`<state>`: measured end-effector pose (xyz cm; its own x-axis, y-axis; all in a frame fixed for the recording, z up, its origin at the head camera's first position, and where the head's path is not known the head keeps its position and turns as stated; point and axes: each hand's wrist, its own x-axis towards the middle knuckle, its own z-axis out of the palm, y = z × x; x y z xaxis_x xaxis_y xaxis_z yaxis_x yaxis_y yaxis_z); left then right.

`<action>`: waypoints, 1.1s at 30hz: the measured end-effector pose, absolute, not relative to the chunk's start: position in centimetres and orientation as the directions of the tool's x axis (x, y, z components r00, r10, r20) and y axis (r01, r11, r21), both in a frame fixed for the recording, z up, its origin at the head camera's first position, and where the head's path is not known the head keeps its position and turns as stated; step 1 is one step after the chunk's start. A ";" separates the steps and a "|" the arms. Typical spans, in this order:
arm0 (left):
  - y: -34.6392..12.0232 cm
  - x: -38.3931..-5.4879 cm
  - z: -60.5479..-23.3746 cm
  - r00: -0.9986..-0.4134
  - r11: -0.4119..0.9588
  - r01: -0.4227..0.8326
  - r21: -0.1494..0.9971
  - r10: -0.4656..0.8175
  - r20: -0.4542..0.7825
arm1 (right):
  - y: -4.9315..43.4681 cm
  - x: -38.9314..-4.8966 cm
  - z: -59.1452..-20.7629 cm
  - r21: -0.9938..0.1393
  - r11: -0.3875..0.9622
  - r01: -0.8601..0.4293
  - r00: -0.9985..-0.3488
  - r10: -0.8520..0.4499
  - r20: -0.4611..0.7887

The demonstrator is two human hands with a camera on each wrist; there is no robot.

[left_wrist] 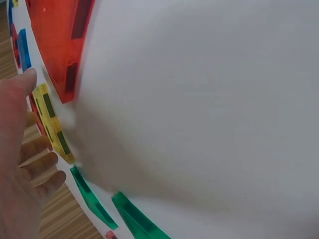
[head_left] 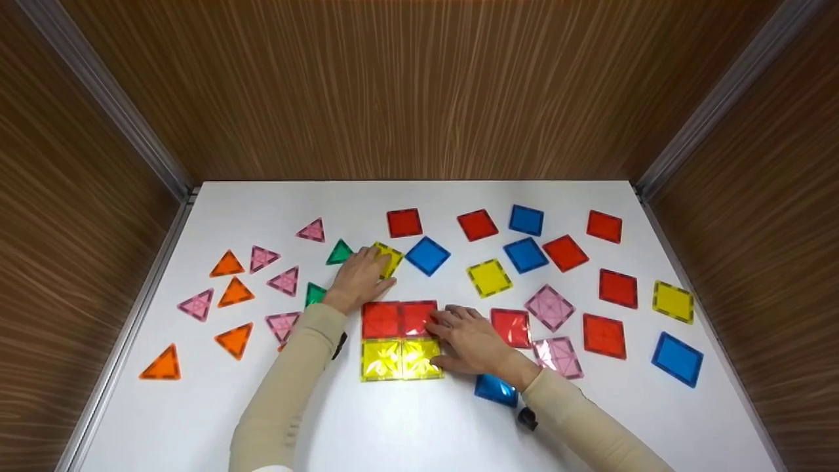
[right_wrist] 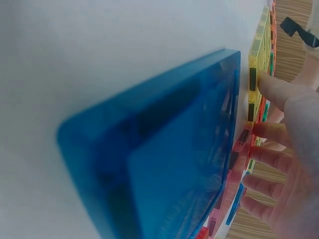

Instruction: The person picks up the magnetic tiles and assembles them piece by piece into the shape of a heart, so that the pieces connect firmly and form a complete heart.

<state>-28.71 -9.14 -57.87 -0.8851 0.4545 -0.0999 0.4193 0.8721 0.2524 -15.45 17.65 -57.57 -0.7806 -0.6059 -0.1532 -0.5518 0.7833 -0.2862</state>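
Note:
A block of two red tiles (head_left: 381,320) over two yellow tiles (head_left: 381,360), square and translucent, lies edge to edge near the table's middle. My right hand (head_left: 473,341) rests at the block's right side, fingertips on the upper red tile (head_left: 414,317) and thumb at the edge of the yellow tile (right_wrist: 253,74). Farther back, my left hand (head_left: 359,276) reaches over a loose yellow square tile (head_left: 395,259), its fingers loosely spread and partly covering it. Green triangle tiles (head_left: 339,252) lie left of that hand. Under the right wrist is a blue square tile (right_wrist: 184,149).
Orange triangles (head_left: 227,263) and pink triangles (head_left: 264,259) are scattered on the left. Loose red squares (head_left: 617,288), blue squares (head_left: 678,358), yellow and pink squares (head_left: 550,307) spread across the right and back. Wood-grain panels (head_left: 419,92) wall the white table (head_left: 406,432) at back and sides.

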 end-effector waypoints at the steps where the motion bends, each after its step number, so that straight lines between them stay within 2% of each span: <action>1: -8.8 -29.0 -57.9 -0.884 0.870 0.426 0.249 0.459 -0.089 | 17.6 -15.5 -57.6 -0.285 0.784 -0.552 -0.781 -0.606 -0.153; 12: -7.5 -30.2 -58.6 -0.896 0.891 0.426 0.157 0.439 -0.064 | 17.6 -15.5 -57.5 -0.274 0.781 -0.561 -0.775 -0.612 -0.159; 24: -7.5 -29.5 -57.9 -0.887 0.875 0.451 0.173 0.462 -0.022 | 17.6 -15.6 -57.6 -0.265 0.783 -0.563 -0.773 -0.612 -0.166; 33: -8.6 -29.2 -57.5 -0.888 0.865 0.448 0.226 0.459 0.000 | 17.8 -15.6 -57.6 -0.256 0.777 -0.574 -0.772 -0.618 -0.145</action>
<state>-29.17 -8.60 -57.46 -0.8883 0.4593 0.0003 0.4475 0.8653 0.2258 -15.56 17.76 -57.61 -0.7724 -0.6184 -0.1446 -0.5744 0.7774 -0.2563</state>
